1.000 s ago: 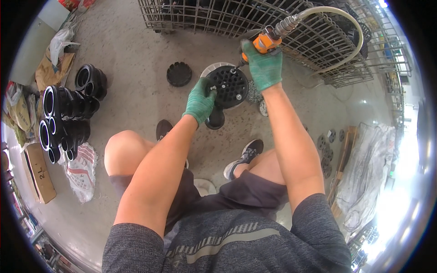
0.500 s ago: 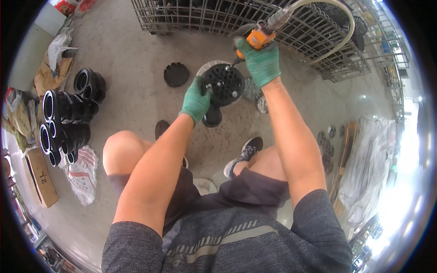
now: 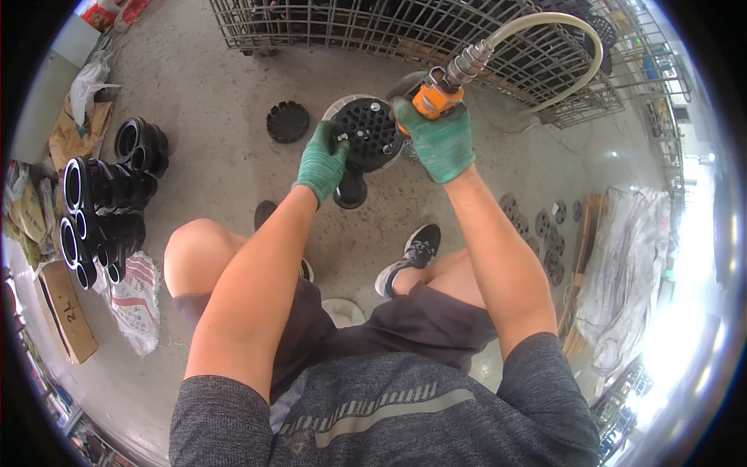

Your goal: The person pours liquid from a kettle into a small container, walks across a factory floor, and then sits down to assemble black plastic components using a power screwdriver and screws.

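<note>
My right hand (image 3: 442,144), in a green glove, is wrapped round an orange air screwdriver (image 3: 436,101) with a metal hose fitting at its back end. The tool's front end is by the right rim of a black perforated round part (image 3: 366,128), its tip mostly hidden by my hand. Shiny bolts sit on that part's face. My left hand (image 3: 320,162), also gloved in green, grips the part's left edge, fingertips beside a bolt near its middle. A smaller black pipe end (image 3: 350,189) projects from the near side. Beneath the round part shows a pale round rim (image 3: 333,107).
A black toothed ring cap (image 3: 288,122) lies left of the work. Wire cages (image 3: 327,27) stand along the far side, with a pale air hose (image 3: 595,47) looping before them. Stacked black pipe fittings (image 3: 113,187) are at left, several grey discs (image 3: 548,233) at right.
My right hand and the air screwdriver have moved nearer to me, from the round part's far bolt toward its right side. My left hand keeps its hold. The whole view has shifted slightly.
</note>
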A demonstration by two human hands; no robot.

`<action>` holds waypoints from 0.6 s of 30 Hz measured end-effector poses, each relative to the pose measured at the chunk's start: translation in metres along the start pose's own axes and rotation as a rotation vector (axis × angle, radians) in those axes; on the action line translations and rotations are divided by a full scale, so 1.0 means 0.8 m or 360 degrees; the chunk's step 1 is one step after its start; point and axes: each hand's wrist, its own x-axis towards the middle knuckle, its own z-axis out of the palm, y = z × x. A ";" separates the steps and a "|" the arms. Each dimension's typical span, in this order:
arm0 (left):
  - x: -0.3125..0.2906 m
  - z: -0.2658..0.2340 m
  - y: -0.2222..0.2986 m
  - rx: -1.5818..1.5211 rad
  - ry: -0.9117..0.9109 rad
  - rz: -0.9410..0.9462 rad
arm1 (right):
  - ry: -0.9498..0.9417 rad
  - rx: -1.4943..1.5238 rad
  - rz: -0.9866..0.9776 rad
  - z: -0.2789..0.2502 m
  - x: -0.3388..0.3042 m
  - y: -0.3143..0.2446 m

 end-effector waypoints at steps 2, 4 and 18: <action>0.000 0.000 -0.002 -0.0025 0.0003 0.0007 | -0.0018 -0.0007 -0.0039 0.001 -0.001 0.001; -0.004 0.000 0.010 -0.0051 -0.0002 0.0010 | -0.0021 -0.0072 -0.0197 0.002 -0.004 0.003; -0.002 0.000 -0.005 -0.0092 0.0027 0.0087 | -0.0144 -0.0122 0.0083 -0.010 0.000 0.000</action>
